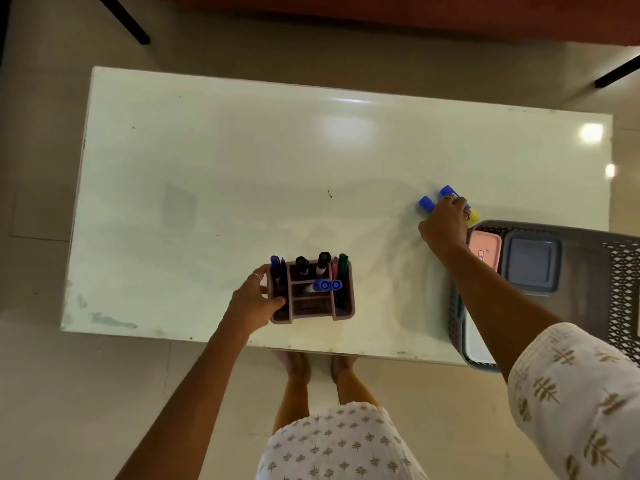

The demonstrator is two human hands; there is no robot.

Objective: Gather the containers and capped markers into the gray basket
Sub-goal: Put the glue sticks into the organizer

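A mauve desk organizer (343,310) stands near the table's front edge, with several capped markers upright in its compartments. My left hand (254,299) grips its left wall. Farther right, my right hand (445,221) is closed over a few blue-capped markers (426,204) lying on the table, one with a yellow end. The gray perforated basket (623,278) sits at the table's right end, just right of that hand. Inside it lie a pink container (486,249) and a gray-blue lidded container (531,263).
The white table (242,168) has its front edge close to my feet. The basket overhangs the table's front right corner. Black furniture legs (128,20) stand on the tiled floor beyond the far edge.
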